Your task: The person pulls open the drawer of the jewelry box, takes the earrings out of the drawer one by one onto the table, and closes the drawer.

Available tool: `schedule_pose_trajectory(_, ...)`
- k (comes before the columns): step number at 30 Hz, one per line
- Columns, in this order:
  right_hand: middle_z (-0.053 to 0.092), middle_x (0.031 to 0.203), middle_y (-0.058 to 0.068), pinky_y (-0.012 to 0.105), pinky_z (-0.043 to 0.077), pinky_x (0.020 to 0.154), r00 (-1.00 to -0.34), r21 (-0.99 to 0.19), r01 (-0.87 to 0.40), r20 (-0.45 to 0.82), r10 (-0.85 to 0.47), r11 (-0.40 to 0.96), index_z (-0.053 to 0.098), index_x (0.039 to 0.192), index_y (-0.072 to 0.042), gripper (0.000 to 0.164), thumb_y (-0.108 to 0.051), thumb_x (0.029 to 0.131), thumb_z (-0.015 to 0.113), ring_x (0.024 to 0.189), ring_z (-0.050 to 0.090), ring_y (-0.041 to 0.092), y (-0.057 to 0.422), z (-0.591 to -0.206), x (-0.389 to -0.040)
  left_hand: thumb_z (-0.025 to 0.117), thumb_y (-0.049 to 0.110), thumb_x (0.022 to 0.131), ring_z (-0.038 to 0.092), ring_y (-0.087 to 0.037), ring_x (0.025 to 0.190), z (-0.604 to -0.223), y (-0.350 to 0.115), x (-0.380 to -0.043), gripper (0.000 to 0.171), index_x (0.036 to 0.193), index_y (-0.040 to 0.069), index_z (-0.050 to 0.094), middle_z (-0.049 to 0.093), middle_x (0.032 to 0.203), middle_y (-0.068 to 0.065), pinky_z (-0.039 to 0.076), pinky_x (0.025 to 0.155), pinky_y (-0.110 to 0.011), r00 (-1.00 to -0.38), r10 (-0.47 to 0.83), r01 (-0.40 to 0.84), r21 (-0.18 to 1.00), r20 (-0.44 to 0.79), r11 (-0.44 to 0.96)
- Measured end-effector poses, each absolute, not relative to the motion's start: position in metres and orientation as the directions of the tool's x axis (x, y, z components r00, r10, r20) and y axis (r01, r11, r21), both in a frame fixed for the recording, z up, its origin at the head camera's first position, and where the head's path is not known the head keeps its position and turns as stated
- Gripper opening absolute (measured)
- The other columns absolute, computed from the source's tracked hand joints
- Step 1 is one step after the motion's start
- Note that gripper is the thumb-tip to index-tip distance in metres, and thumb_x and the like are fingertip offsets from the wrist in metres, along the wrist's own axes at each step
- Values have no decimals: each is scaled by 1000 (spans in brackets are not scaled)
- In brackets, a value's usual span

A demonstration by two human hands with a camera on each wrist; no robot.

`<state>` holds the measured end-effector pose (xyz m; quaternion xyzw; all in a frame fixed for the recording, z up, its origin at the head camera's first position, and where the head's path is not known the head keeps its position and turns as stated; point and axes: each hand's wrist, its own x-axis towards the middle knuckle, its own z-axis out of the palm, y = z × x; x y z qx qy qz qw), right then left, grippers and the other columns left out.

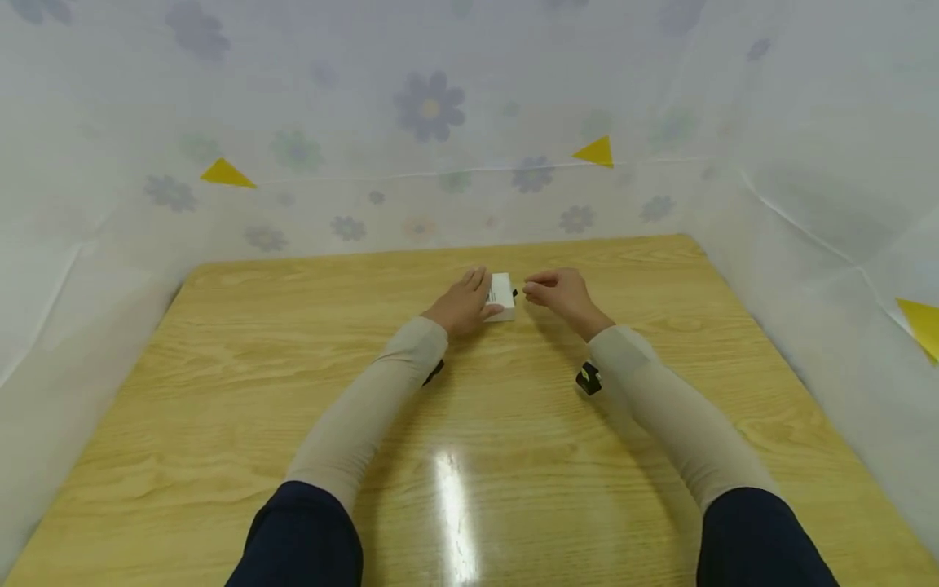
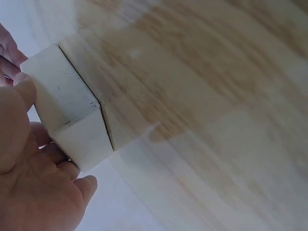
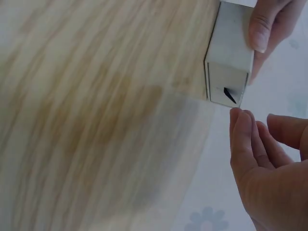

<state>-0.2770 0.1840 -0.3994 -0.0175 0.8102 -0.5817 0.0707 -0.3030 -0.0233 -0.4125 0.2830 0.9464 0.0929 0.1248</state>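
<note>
A small white box point(image 1: 502, 285) lies on the wooden table near its far edge, with some dark print on its top. My left hand point(image 1: 460, 306) grips it from the left, thumb on the near side and fingers over the top and far side. A short black pull tab point(image 3: 230, 95) sticks out of the box's right end. Just to the right of that tab is my right hand point(image 1: 562, 295), holding nothing. In the right wrist view its thumb stands apart from the fingers, whose tips are close to the box end.
The wood-grain table point(image 1: 242, 391) ends just beyond the box. White flowered sheeting point(image 1: 352, 98) rises behind it and on both sides, with yellow triangles point(image 1: 596, 152) on it. Dark wrist cameras point(image 1: 588, 378) hang under the forearms.
</note>
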Motion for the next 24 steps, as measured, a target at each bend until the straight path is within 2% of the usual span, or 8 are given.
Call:
schedule_pose_trajectory(9,62,120,20,40,51,93,-993,-874,104,-116,5,474,63,121,3,31,-16,97,55,109,61,32,166,-408,-289,32,46,102,-1,-30,148,-411,-25,-303,75,153,0,3,-4,160,-16,8,120,-42,-801,572,521,262,-179,812)
schedule_pose_trajectory(14,62,120,20,43,49,96,-992,-863,114,-125,9,493,65,118,4,29,-14,97,56,112,57,33,159,-410,-291,32,47,102,-2,-31,148,-411,-26,-305,75,153,0,2,-5,160,-17,7,120,-42,-796,578,526,267,-180,807)
schedule_pose_trajectory(24,66,113,20,40,53,90,-988,-829,133,-153,8,544,68,112,3,25,-13,98,56,103,64,30,157,-415,-296,32,46,102,-2,-29,148,-410,-23,-304,75,153,0,3,-4,160,-16,8,120,-39,-801,569,519,260,-186,815)
